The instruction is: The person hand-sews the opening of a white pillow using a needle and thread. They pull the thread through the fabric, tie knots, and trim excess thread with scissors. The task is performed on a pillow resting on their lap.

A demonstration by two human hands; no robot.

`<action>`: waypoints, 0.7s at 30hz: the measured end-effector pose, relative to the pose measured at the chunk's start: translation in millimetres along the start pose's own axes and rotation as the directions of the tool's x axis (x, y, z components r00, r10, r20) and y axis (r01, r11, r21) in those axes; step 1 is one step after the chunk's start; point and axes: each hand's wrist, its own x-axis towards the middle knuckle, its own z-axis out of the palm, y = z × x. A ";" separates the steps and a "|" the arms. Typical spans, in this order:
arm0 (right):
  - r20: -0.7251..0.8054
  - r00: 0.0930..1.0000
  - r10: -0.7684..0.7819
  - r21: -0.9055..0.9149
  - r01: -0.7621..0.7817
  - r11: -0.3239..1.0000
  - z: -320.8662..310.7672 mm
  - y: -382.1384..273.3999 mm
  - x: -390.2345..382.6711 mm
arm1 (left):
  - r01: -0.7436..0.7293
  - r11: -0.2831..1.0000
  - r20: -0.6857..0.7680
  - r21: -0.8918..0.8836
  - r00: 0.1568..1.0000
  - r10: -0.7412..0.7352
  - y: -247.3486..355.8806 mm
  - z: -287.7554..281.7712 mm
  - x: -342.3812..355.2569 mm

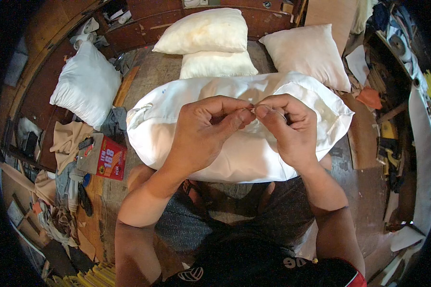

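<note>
We record: one large white stuffed case [234,155], centre of the frame, beneath both hands. Left hand [203,124] and right hand [294,131]: fingers pinched closed, tips meeting; we cannot tell what, if anything, they grip. Also two cream pillows [206,31], overlapping, top centre; one white pillow [88,83], upper left; one pale pillow [306,52], upper right.

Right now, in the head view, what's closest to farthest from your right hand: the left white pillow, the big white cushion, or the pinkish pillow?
1. Big white cushion, below the right hand.
2. Pinkish pillow, ahead, rightward.
3. Left white pillow, far left.
</note>
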 end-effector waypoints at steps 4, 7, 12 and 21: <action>-0.018 0.999 -0.049 0.009 0.049 0.999 3.7 1.8 -0.9 | -0.032 0.999 0.041 0.001 0.999 0.032 -7.1 -1.4 1.3; -0.042 0.999 -0.027 -0.059 0.025 0.998 0.7 0.4 -1.4 | -0.065 0.996 0.110 -0.057 0.991 0.071 -10.5 -2.6 2.7; -0.025 1.000 0.005 -0.051 -0.006 0.999 1.7 -2.3 -2.3 | 0.101 0.874 0.131 -0.476 0.990 -0.043 -8.6 -6.8 6.8; 0.008 0.999 -0.031 -0.169 0.032 0.985 0.2 -3.1 0.9 | 0.183 0.598 0.150 -0.780 0.983 -0.105 -10.7 -12.4 10.8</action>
